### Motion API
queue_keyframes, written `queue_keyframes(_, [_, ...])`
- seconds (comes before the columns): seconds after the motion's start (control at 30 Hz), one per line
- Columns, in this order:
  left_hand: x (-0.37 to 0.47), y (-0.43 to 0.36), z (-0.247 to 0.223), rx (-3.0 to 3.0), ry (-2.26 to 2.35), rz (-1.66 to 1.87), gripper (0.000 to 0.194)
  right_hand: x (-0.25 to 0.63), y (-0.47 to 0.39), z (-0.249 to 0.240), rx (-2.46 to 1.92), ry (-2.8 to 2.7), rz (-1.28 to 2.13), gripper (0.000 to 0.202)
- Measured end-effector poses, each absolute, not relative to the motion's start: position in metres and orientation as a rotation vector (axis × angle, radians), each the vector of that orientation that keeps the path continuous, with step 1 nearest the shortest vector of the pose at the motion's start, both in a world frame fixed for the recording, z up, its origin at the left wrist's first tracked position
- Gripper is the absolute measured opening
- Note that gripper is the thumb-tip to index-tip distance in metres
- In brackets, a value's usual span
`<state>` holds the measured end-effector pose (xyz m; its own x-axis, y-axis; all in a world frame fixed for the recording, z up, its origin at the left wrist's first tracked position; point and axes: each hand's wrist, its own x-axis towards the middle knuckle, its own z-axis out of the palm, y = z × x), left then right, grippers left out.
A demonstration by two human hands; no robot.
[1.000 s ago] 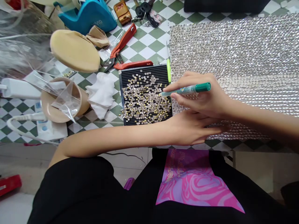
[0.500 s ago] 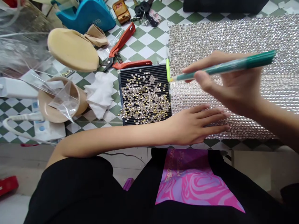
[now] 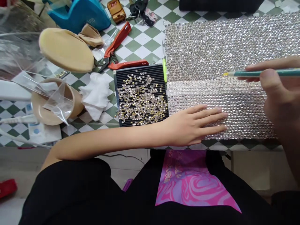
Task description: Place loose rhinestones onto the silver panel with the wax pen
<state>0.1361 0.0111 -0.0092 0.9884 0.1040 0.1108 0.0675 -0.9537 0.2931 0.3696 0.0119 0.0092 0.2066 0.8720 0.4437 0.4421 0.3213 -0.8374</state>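
Covering the right side of the table is a sheet of rhinestones (image 3: 199, 53), set in close rows. My left hand (image 3: 194, 125) lies flat on its near left part, fingers stretched out and holding nothing. At the right, my right hand (image 3: 278, 90) grips a green pen-like stick (image 3: 253, 73) with a yellowish tip. The tip points left, over or on the middle rows; I cannot tell whether it touches. Left of the sheet sits a black ridged tray (image 3: 119, 78) with many loose rhinestones (image 3: 142, 100), some showing gold backs. A thin needle tool with a lime handle (image 3: 164, 70) lies between tray and sheet.
Red-handled pliers (image 3: 128, 64) lie open behind the tray. To the left are crumpled white tissue (image 3: 96, 97), a beige cup (image 3: 78, 103) with plastic wrappers, a cream oval pad (image 3: 67, 50) and a blue tape dispenser (image 3: 82, 15). Keys (image 3: 140, 7) lie at the back.
My right hand has moved right with the stick, its tip going from the sheet's left edge to the middle rows. My left hand stays on the sheet. The view has shifted slightly.
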Motion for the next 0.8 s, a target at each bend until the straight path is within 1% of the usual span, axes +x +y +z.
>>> queue_keyframes(0.1, [0.136,0.011,-0.010,2.839,0.127,0.194,0.058,0.374,0.016,0.000,-1.167,-1.525,0.409,0.010])
queue_keyframes(0.23, [0.136,0.010,-0.011,2.835,0.124,0.221,0.059,0.375,0.018,-0.004,-1.171,-1.560,0.426,0.013])
queue_keyframes(0.43, [0.136,0.010,-0.010,2.838,0.130,0.181,0.057,0.374,0.016,-0.001,-1.180,-1.509,0.402,0.006])
queue_keyframes(0.73, [0.136,0.011,-0.009,2.848,0.127,0.152,0.057,0.376,0.017,-0.005,-1.158,-1.611,0.359,0.020])
queue_keyframes(0.8, [0.136,0.011,-0.010,2.850,0.126,0.175,0.057,0.376,0.016,-0.003,-1.223,-1.599,0.376,0.017])
